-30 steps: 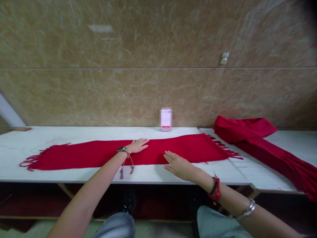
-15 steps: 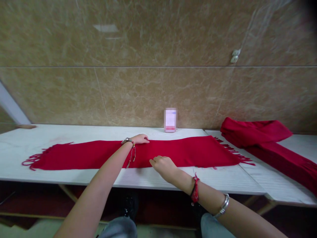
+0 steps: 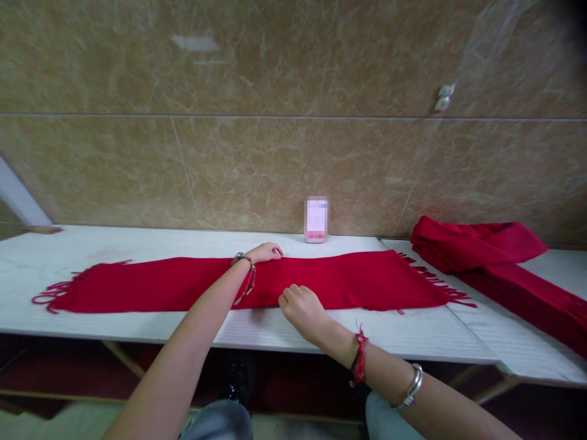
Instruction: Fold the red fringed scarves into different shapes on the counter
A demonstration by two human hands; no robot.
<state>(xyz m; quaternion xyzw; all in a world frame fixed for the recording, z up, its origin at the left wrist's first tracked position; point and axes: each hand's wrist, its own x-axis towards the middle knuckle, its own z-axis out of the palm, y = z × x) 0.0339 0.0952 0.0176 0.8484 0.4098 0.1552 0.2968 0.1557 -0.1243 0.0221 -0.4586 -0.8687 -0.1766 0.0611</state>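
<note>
A long red scarf lies flat across the white table, with fringes at both ends. At the scarf's far edge, near its middle, my left hand is closed, fingertips pinched on the cloth. My right hand rests at the near edge, a little further right, its fingers curled in on the fabric. The exact grip of the right fingertips is hidden under the hand. Between the two hands the cloth stays flat.
A second red scarf lies loosely folded on the right. An upright phone-like object, its face blurred, leans on the marbled tile wall. Beneath the tabletop runs a dark red shelf.
My left hand has shifted slightly right along the far edge, its fingers pinched. My right hand has turned a little and stays at the near edge. The view moved slightly.
</note>
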